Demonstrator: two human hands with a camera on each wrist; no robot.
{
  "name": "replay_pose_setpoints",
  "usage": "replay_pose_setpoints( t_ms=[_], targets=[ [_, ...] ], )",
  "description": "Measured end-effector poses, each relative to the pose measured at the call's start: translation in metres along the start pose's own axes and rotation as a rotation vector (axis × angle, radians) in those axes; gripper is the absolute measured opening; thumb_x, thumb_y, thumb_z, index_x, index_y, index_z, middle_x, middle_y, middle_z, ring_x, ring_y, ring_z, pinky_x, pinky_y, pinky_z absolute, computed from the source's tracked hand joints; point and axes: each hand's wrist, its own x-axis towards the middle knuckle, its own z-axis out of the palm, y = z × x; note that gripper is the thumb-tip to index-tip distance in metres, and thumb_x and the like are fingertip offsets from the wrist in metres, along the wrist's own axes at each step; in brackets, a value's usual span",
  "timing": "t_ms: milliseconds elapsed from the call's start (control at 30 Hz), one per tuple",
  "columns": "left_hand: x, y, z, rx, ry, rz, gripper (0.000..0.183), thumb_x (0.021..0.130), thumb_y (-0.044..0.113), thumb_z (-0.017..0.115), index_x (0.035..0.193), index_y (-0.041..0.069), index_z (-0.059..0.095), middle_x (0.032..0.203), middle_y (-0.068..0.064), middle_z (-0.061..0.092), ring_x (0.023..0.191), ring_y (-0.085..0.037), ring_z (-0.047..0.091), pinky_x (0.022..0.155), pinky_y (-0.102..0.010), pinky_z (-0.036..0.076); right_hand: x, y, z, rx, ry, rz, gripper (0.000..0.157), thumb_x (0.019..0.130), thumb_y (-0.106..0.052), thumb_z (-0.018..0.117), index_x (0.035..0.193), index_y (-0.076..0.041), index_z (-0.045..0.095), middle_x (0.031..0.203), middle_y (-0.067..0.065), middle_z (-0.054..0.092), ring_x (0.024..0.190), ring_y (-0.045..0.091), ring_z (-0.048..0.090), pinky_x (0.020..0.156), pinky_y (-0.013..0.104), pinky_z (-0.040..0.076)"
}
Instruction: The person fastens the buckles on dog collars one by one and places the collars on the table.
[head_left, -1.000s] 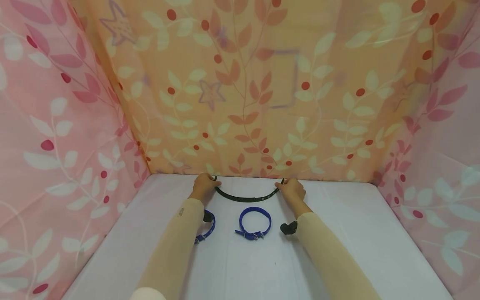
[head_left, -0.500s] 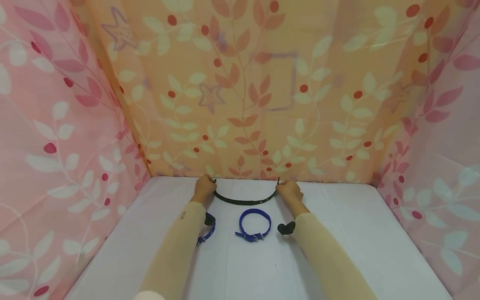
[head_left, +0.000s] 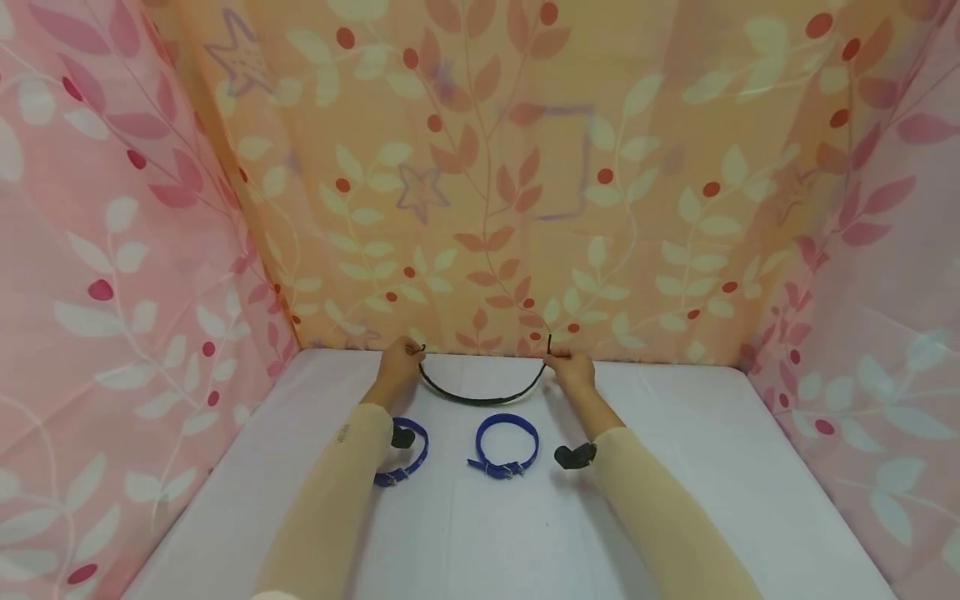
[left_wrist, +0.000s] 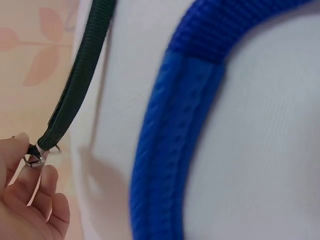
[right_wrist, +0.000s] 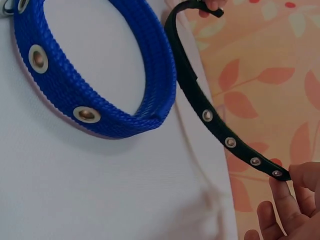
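A dark green collar (head_left: 480,402) hangs in a downward curve between my two hands, near the table's far edge. My left hand (head_left: 399,363) pinches its buckle end; the metal buckle (left_wrist: 36,159) shows between thumb and fingers in the left wrist view. My right hand (head_left: 573,372) pinches the other end, the tip pointing up past the fingers. Metal eyelets (right_wrist: 230,142) run along that end in the right wrist view. Closer to me, a buckled blue collar (head_left: 507,419) lies in a ring on the table. Another blue collar (head_left: 424,454) is partly hidden behind my left forearm.
The white table (head_left: 480,542) runs back to an orange leaf-patterned cloth wall (head_left: 480,167). Pink patterned cloth walls (head_left: 150,333) stand on both sides. A black wrist piece (head_left: 576,456) juts inward from the right sleeve, over the table.
Both hands have risen slightly and shifted left with the dark green collar, which now sags more deeply. More of its tip stands up above the right hand. The blue collars stay put.
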Motion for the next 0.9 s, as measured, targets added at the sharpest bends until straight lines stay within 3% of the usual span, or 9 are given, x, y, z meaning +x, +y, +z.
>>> replay_pose_setpoints(
  t_ms=[167,400,667,900],
  targets=[
    [-0.008,0.009,-0.008,-0.047,0.057,0.048,0.015,0.099,0.013,0.068,0.106,0.001,0.062,0.103,-0.017,0.063,0.101,-0.033,0.059,0.092,-0.045,0.047,-0.003,-0.006,-0.01,0.079,0.011,-0.046,0.028,0.094,-0.017,0.075,0.114,0.001,0.07,0.11,0.02,0.071,0.101,0.026,0.065,0.079,0.027,0.049],
    [-0.034,0.018,-0.022,-0.156,0.086,0.071,0.021,0.099,0.021,0.07,0.111,0.005,0.064,0.112,-0.016,0.069,0.11,-0.031,0.063,0.098,-0.044,0.049,-0.019,-0.017,-0.023,0.173,-0.016,-0.127,0.027,0.094,-0.015,0.075,0.115,0.001,0.068,0.108,0.015,0.07,0.1,0.02,0.064,0.08,0.021,0.05],
    [-0.073,0.058,-0.04,-0.213,0.088,0.202,0.018,0.095,0.019,0.075,0.108,0.009,0.067,0.111,-0.009,0.072,0.107,-0.025,0.067,0.084,-0.035,0.048,-0.05,-0.032,-0.044,0.209,-0.025,-0.253,0.028,0.094,-0.019,0.077,0.115,-0.003,0.068,0.111,0.015,0.073,0.102,0.016,0.066,0.083,0.016,0.051],
    [-0.108,0.09,-0.051,-0.251,0.06,0.311,0.014,0.095,0.019,0.076,0.107,0.016,0.068,0.106,0.0,0.072,0.103,-0.017,0.065,0.078,-0.031,0.047,-0.085,-0.049,-0.064,0.173,-0.02,-0.395,0.024,0.093,-0.024,0.078,0.11,-0.009,0.071,0.106,0.007,0.075,0.1,0.01,0.065,0.086,0.023,0.049]
  ],
)
